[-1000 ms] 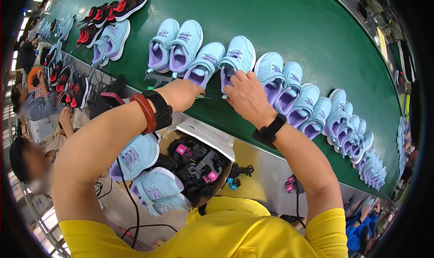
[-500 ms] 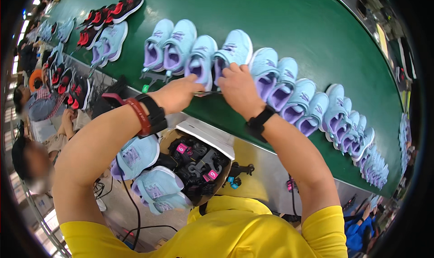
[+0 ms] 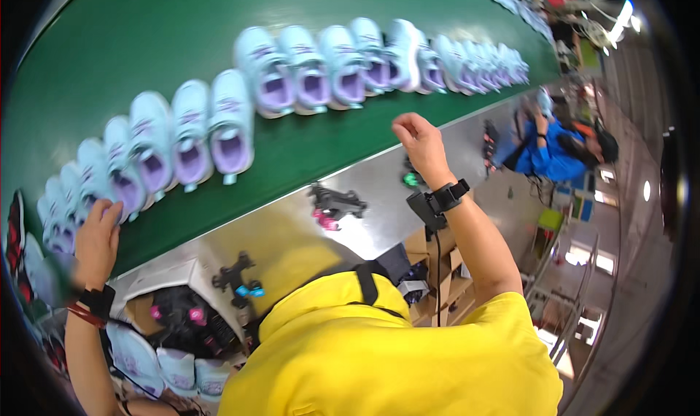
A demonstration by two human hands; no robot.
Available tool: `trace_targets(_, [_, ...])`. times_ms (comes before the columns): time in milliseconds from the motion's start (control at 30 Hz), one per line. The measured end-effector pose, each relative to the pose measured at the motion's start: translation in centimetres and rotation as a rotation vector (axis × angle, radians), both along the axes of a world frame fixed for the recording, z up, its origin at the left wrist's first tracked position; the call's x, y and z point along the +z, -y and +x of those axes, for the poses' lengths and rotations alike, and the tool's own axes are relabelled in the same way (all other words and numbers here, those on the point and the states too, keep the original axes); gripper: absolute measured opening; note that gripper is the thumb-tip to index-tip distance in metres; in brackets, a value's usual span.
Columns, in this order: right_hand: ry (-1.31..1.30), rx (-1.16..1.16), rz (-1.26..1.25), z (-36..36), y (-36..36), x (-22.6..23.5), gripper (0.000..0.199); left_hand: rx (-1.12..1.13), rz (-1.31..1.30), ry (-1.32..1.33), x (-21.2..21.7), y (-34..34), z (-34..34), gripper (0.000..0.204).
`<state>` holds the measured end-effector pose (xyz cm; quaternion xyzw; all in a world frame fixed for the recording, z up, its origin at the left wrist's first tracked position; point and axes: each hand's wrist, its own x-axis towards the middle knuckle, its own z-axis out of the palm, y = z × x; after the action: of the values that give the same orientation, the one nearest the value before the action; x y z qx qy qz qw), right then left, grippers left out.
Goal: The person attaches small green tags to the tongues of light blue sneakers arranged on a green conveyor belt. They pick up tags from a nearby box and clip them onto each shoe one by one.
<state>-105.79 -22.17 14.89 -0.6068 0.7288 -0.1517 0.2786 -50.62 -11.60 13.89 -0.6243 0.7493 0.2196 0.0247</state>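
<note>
A long row of light blue sneakers with lavender linings [image 3: 232, 121] runs across the green tabletop [image 3: 328, 142], toes pointing away from me. My left hand [image 3: 97, 245] is at the heel of a sneaker [image 3: 92, 169] near the left end. Its fingers are bent together, and whatever they hold is hidden. Above the table's near metal edge, my right hand [image 3: 423, 150] is raised with thumb and fingertips drawn together; nothing shows between them. Just below it lie dark plastic shoe hangers with a green tag [image 3: 410, 173].
Black hangers with pink tags [image 3: 335, 206] and a blue-tagged hanger [image 3: 237, 277] lie on the metal ledge [image 3: 383, 190]. A white box of hangers [image 3: 193, 274] stands at lower left, with more blue sneakers [image 3: 175, 368] beside it. A person in blue [image 3: 561, 150] works at right.
The view has swung to the right. My hands, close together at one sneaker before, are now far apart: the right has moved away to the right, while the left stays by the shoes.
</note>
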Motion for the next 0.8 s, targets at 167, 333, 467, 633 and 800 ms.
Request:
trace_targets(167, [-0.344, 0.184, 0.133, -13.4, -5.9, -2.3, 0.038, 0.019, 0.107, 0.073, -4.4, 0.5, -1.8, 0.039])
trace_targets(333, [-0.278, 0.333, 0.179, -16.4, -8.8, -6.6, 0.054, 0.049, 0.060, 0.036, -4.8, 0.4, -2.0, 0.030])
trace_targets(467, [-0.144, 0.086, 0.284, -16.9, -8.9, -6.3, 0.040, 0.050, 0.073, -0.072, -4.3, 0.6, -1.7, 0.029])
trace_targets(633, [-0.157, 0.142, 0.233, -17.2, -7.8, -4.7, 0.023, 0.061, 0.022, -0.072, -4.4, 0.7, -0.6, 0.024])
trace_targets(800, [-0.119, 0.081, 0.267, -16.9, -6.7, -5.8, 0.013, -0.011, 0.005, -0.124, -5.2, 0.6, 0.1, 0.021])
